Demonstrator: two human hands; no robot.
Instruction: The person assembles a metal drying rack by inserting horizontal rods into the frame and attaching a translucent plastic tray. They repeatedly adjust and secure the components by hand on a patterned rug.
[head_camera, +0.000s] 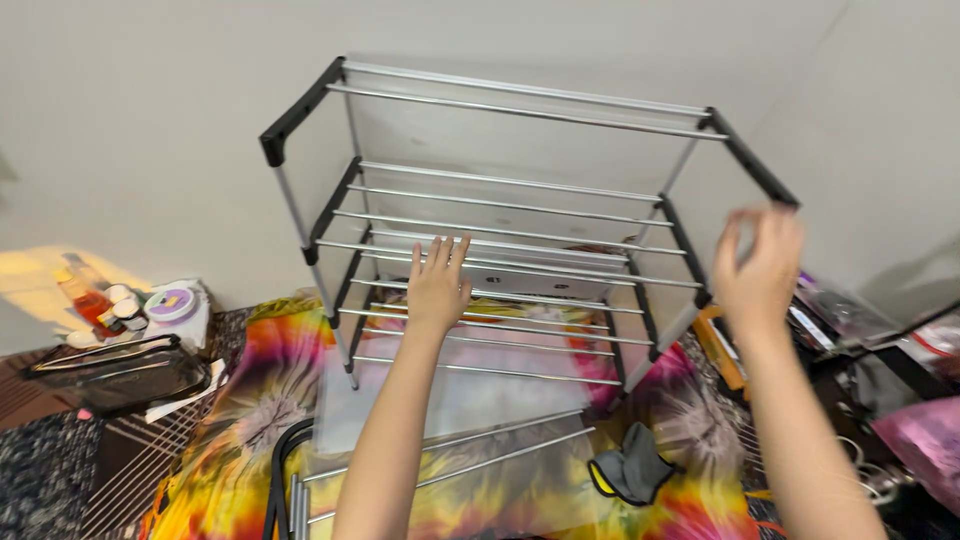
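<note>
On rack (500, 215) rail: left hand (438, 285) flat; right hand (760, 265) raised, curled.

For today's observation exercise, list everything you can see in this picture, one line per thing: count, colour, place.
Shelf rack: one, silver rods with black side brackets, standing against the wall.
Loose rods: several, silver, lying on the cloth below the rack.
Cloth: one, tie-dye yellow, pink and orange, on the floor.
Glove: one, grey with yellow edge, on the cloth.
Jars and bottles: a few, mixed colours, far left.
Left hand: open, fingers on a middle rod.
Right hand: by the rack's right top bracket.
</note>
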